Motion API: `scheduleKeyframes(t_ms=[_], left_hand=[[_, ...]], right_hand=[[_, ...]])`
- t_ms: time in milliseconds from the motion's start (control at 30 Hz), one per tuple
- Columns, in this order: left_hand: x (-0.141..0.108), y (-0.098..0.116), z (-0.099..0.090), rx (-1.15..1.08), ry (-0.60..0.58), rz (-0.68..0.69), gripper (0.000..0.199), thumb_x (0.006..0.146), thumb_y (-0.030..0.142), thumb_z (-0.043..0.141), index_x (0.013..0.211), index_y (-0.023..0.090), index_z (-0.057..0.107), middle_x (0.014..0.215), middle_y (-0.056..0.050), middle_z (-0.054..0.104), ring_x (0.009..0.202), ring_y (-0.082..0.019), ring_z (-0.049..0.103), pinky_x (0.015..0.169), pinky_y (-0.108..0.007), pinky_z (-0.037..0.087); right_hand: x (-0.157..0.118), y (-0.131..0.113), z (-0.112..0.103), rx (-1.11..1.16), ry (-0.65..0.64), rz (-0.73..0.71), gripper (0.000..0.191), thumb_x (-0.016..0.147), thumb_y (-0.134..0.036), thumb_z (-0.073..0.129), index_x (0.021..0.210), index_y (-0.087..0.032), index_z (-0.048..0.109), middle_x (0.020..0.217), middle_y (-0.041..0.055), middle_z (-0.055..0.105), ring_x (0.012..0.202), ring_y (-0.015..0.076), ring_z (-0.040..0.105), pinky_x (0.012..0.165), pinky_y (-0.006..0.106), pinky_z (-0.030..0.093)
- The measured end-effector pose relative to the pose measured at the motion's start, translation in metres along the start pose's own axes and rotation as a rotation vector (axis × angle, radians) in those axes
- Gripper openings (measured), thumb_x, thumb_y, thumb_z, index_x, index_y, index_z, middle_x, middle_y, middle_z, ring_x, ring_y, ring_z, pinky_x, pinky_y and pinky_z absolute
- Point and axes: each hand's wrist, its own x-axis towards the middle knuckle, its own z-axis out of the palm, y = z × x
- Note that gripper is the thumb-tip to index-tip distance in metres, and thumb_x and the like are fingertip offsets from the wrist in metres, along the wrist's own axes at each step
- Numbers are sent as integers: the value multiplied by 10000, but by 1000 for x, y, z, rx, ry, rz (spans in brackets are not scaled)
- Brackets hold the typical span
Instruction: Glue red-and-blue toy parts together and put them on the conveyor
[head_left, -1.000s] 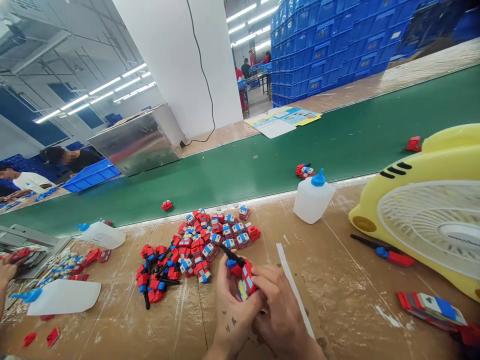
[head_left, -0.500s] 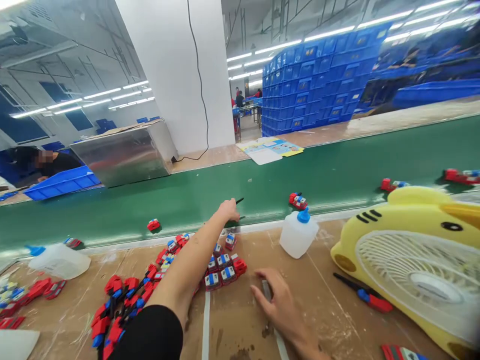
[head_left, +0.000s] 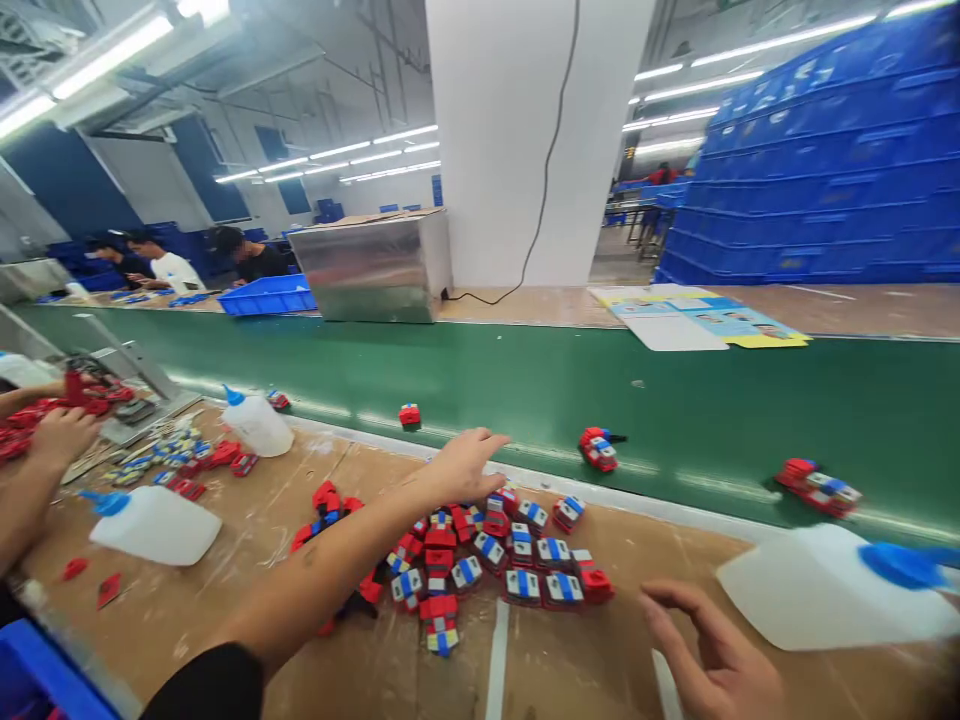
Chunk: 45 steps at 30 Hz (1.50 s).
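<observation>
Left hand point(head_left: 463, 468) has drawn back from the belt point(head_left: 510, 380) toward the toy pieces point(head_left: 466, 572), fingers apart; right hand point(head_left: 716, 665) likewise spread

Down at six o'clock the toy pieces point(head_left: 489, 550) are red, white and blue; the belt point(head_left: 487, 370) runs plain green; crates point(head_left: 825, 190) at two o'clock, solid blue.

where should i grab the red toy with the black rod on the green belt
Probably by the sides of its chunky red body, from above: it sits apart from other pieces on the green belt, while the black rod juts thinly toward the picture's right and offers little to hold.
</observation>
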Motion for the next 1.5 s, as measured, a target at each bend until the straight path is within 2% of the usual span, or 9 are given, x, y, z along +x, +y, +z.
scheduleKeyframes(t_ms=[133,267,433,567,667,800,1067,1333,1500], left_hand=[[-159,-81,-29,79,130,-268,325,922,274,519,1208,197,653,1183,-137,626,1109,-297,567,998,-446,427],[-276,-108,10,-77,263,-584,385,904,331,530,1250,197,635,1163,-140,624,1078,-297,605,935,-436,489],[-307,-89,64,-298,512,-684,303,909,285,520,1169,198,648,1164,-115,639,1061,-253,626,923,-368,505],[-311,-88,56,-214,451,-698,279,867,189,548,1122,200,661,1111,-90,684,1048,-228,637,940,-328,491],[-325,-89,46,-157,411,-718,338,833,188,581,1160,198,668,1121,-111,693,1058,-271,631,946,-383,487],[-340,-93,48,-70,362,-682,370,820,107,498,1108,214,705,1081,-119,709,1045,-311,613,966,-493,454],[-353,-129,104,94,516,-473,361,827,187,435,836,273,785,1328,-96,608,1223,-316,569,1012,-463,478],[-326,-119,62,8,223,-849,621,737,566,495,1166,141,642,1060,-165,728,1061,-405,661,945,-514,501],[-319,-115,41,-389,475,-949,602,567,531,682,1046,169,645,878,-101,731,909,-374,695,722,-433,565]], right_hand=[[81,-62,57,-157,-345,-349,243,943,-431,502,940,-255,669,919,44,754,857,272,700,772,364,519],[162,-113,176,-311,-620,-549,162,952,-266,535,1005,-226,682,915,36,752,838,211,698,780,337,539],[181,-139,302,-473,-732,-669,306,953,-305,632,1236,-191,606,1313,97,606,1121,262,621,945,497,521],[174,-140,329,-542,-776,-654,252,954,-302,634,1174,-178,631,1226,84,643,1025,236,656,872,449,560],[177,-137,306,-482,-759,-619,207,943,-272,640,1119,-164,643,1216,88,644,1026,238,653,894,459,545],[162,-121,217,-308,-712,-522,230,923,-291,605,1127,-185,608,1088,107,709,928,254,693,891,442,550],[-11,-60,19,371,-532,-184,525,850,-343,717,1334,-323,514,1263,96,602,1036,248,677,865,332,567],[-97,-14,-16,255,-321,-91,380,841,-217,661,1204,-277,567,1136,60,602,979,222,632,874,317,527],[-113,-8,-23,275,-230,81,381,814,-258,653,1188,-247,579,1050,39,622,898,231,636,835,344,519]])
